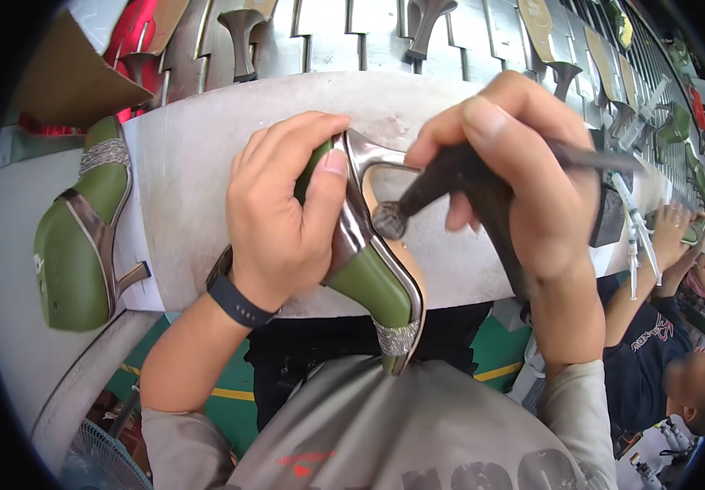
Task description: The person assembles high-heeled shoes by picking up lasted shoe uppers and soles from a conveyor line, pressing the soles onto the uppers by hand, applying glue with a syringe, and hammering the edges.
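My left hand [287, 204] is wrapped round the back part of a green high-heeled shoe [373, 290] with bronze metallic trim. The shoe lies on its side, its tan sole [409, 265] facing right and its toe, with a glittery silver band, pointing down toward my shirt. Its shiny heel [381, 153] reaches right, toward my right fingers. My right hand [532, 171] is closed on a dark hammer [434, 184], slightly blurred. The hammer's round face [389, 220] is at the sole's edge near the arch; whether it touches cannot be told.
Another green heeled shoe [79, 257] lies at the left of the pale work board [189, 155]. Beyond the board runs a metal slat conveyor [328, 41] bearing heeled soles. Syringes [634, 224] stand at the right, near a co-worker's hands [675, 233]. A fan [95, 457] is at lower left.
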